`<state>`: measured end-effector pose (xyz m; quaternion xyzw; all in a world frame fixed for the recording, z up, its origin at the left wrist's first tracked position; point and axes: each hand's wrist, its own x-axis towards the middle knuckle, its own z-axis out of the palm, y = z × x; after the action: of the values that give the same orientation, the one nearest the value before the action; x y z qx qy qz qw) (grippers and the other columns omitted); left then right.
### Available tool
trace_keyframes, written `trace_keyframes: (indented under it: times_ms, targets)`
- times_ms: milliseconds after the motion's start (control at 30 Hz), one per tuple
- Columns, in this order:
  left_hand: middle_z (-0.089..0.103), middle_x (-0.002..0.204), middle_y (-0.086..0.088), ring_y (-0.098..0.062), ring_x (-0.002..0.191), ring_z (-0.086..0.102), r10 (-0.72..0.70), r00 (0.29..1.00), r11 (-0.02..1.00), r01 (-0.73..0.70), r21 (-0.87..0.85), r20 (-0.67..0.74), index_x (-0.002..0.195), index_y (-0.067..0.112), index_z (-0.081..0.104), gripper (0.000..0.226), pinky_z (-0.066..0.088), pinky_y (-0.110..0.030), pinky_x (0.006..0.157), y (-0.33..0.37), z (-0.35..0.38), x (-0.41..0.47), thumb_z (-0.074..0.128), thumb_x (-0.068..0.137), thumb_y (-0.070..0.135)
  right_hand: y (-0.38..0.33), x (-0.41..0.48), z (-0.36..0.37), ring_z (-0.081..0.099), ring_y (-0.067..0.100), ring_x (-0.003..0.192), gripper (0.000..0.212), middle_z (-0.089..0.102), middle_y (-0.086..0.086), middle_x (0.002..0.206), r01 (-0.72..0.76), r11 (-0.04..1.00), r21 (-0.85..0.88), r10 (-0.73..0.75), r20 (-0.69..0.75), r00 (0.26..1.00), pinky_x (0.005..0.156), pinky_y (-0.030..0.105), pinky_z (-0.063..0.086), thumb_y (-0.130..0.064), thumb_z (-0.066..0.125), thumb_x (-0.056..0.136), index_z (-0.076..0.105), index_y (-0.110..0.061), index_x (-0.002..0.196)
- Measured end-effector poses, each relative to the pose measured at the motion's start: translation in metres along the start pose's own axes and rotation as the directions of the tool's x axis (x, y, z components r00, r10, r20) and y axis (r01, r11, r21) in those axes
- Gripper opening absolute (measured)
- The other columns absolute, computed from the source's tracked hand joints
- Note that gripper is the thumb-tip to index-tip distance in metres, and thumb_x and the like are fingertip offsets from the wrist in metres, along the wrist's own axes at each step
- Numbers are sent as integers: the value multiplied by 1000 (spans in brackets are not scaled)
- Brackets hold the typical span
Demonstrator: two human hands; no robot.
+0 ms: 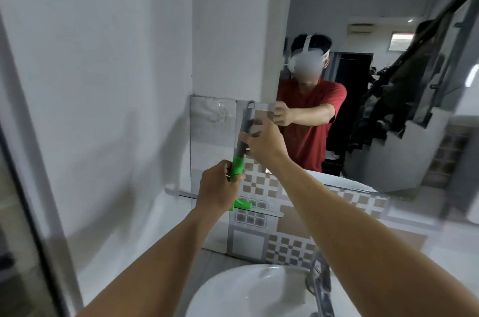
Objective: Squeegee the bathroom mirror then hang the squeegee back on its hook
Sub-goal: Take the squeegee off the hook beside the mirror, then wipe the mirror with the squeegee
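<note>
The squeegee [238,161] has a grey handle with a green lower section and a long blade held roughly level below my hands. It stands upright in front of the mirror [363,83]. My left hand [220,187] grips the green part of the handle. My right hand [261,140] holds the grey upper part, just below the loop at its top end. A clear plastic hook [220,113] sits on the tile to the left of the handle's top, apart from it.
A white basin [248,290] with a chrome tap [320,283] lies below my arms. Patterned tiles [272,239] cover the wall under the mirror. A white wall stands to the left, with a dark door edge [26,187] at far left. The mirror reflects me.
</note>
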<state>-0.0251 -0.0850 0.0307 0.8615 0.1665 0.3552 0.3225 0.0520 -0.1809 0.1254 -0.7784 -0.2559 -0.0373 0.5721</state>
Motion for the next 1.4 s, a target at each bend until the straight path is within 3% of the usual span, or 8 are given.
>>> trace_keyframes:
  times_ms: [200, 400, 633, 800, 900, 1167, 1267, 1400]
  targets:
    - [75, 94, -3, -20, 78, 69, 154, 986, 982, -160, 97, 63, 102, 15, 70, 15, 60, -39, 77, 72, -18, -25, 66, 95, 27, -24, -56, -88, 66, 29, 112, 90, 57, 14, 136, 189, 969, -162, -210, -130, 969, 81, 33, 62, -11, 77, 86, 20, -25, 155]
    - [71, 83, 1, -17, 70, 64, 256, 954, 950, -278, 142, 154, 106, 23, 72, 15, 54, -35, 69, 144, -27, -41, 63, 95, 28, -28, -105, -174, 17, 44, 147, 48, 11, 16, 168, 87, 722, -687, -259, -151, 954, 115, 58, 28, -47, 61, 96, 57, -34, 142]
    - [69, 93, -2, -22, 82, 64, 481, 848, 818, -526, 232, 223, 107, 18, 74, 19, 57, -44, 77, 207, -36, -42, 68, 91, 10, -15, -128, -244, 29, 38, 147, 29, 65, 4, 133, 113, 629, -769, -269, -79, 960, 114, 78, -3, -41, 53, 101, 67, -35, 126]
    - [66, 95, -2, -21, 84, 61, 579, 774, 727, -632, 270, 255, 105, 16, 71, 20, 55, -41, 76, 236, -44, -30, 64, 91, 4, -18, -129, -263, 64, 20, 96, 12, 67, -7, 97, 199, 575, -794, -340, -11, 940, 110, 71, 30, -37, 58, 99, 67, -32, 105]
    - [65, 95, -1, -22, 84, 62, 641, 725, 671, -688, 276, 251, 101, 17, 72, 16, 51, -38, 71, 244, -48, -12, 64, 92, 6, -20, -120, -270, 63, 17, 83, 22, 65, -4, 102, 297, 539, -788, -387, 81, 918, 82, 47, 57, -40, 54, 101, 60, -31, 120]
    - [71, 119, -4, -24, 107, 64, 785, 616, 607, -745, 276, -64, 127, 15, 67, 41, 55, -41, 91, 253, -47, 44, 69, 88, 3, -41, -65, -262, 61, 21, 92, 33, 65, 2, 124, 325, 494, -807, -508, 36, 861, 67, 37, 50, -32, 47, 105, 49, -27, 137]
    - [70, 109, -5, -20, 98, 63, 789, 566, 608, -773, 179, -238, 116, 11, 66, 22, 56, -33, 80, 237, -29, 41, 61, 95, 13, -54, -40, -260, 62, 24, 101, 47, 60, 4, 128, 310, 410, -858, -515, 63, 855, 73, 40, 54, -27, 44, 105, 35, -39, 150]
    - [69, 95, 1, -13, 82, 66, 833, 540, 552, -823, 132, -119, 103, 16, 62, 14, 56, -24, 63, 189, 12, 45, 51, 98, 23, -76, -7, -262, 55, 16, 80, 57, 57, 2, 110, 253, 408, -877, -512, 10, 859, 66, 35, 54, -22, 38, 107, 22, -46, 156]
